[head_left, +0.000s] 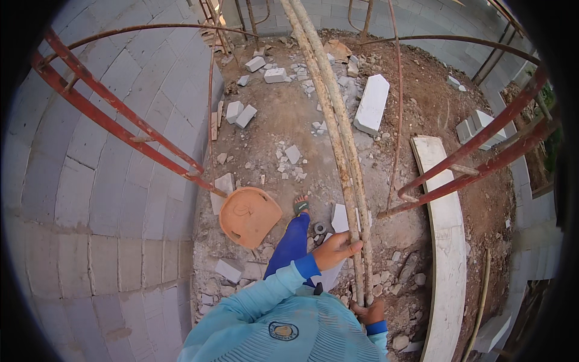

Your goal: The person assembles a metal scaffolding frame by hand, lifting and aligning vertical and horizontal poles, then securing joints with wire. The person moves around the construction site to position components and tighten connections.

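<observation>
A pair of long, thin metal pipes [329, 99], cream-coloured and spotted with rust, lies side by side and slants up from my waist toward the top of the view. My left hand [335, 251] is closed around them a short way above their lower ends, thumb across the front. Lower down, my right hand [370, 312] grips the bottom ends, its fingers partly hidden by the pipes. One of my feet [301, 205], in a dark sandal, stands on the rubble-strewn ground just left of the pipes.
Red scaffold frames rise at left [120, 111] and right [482, 160]. Beside the grey block wall [120, 199] lies an orange plastic tub [248, 217]. A long pale plank [447, 241] stretches along the right. White blocks [372, 104] and broken pieces litter the dirt.
</observation>
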Motion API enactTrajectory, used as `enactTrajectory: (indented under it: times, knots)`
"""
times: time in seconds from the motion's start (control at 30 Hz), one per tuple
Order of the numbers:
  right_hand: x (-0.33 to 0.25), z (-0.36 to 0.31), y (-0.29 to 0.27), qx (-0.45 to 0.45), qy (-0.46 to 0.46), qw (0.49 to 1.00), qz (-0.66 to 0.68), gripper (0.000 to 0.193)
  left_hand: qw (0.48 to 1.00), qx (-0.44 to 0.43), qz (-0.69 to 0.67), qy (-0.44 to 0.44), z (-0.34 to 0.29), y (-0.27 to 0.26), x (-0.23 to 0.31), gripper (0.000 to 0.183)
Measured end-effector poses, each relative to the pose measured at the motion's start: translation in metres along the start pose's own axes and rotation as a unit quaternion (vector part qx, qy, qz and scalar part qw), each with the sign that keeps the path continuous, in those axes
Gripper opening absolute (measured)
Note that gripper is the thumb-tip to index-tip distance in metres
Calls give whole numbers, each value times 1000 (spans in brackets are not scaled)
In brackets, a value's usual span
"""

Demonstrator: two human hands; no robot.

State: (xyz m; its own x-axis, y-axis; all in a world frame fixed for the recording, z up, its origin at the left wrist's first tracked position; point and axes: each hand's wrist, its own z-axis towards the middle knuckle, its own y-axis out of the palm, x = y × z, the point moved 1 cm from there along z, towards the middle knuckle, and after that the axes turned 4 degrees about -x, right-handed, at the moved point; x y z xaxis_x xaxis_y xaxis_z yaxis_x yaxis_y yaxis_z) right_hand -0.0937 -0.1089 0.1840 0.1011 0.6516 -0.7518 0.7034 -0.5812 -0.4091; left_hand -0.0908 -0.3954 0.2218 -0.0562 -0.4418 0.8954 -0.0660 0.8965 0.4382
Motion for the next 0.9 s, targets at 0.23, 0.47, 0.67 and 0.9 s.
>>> enactTrajectory:
  times: [0.23, 0.47, 0.67, 0.9]
  knots:
    - [-193, 232, 8, 32, 29, 998, -43, 34, 995, 58, -4, -76, 150, -225, 84, 53]
    - [-337, 387, -4, 33, 0, 999, -19, 27, 967, 235, 6, -97, 204, -360, 168, 53]
    - [-442, 488, -10, -10, 34, 999, 29, 27, 959, 259, -7, -114, 241, -434, 209, 55]
    - [-584, 629, -6, -45, -9, 999, 28, 24, 962, 201, -18, -184, 352, -516, 218, 54]
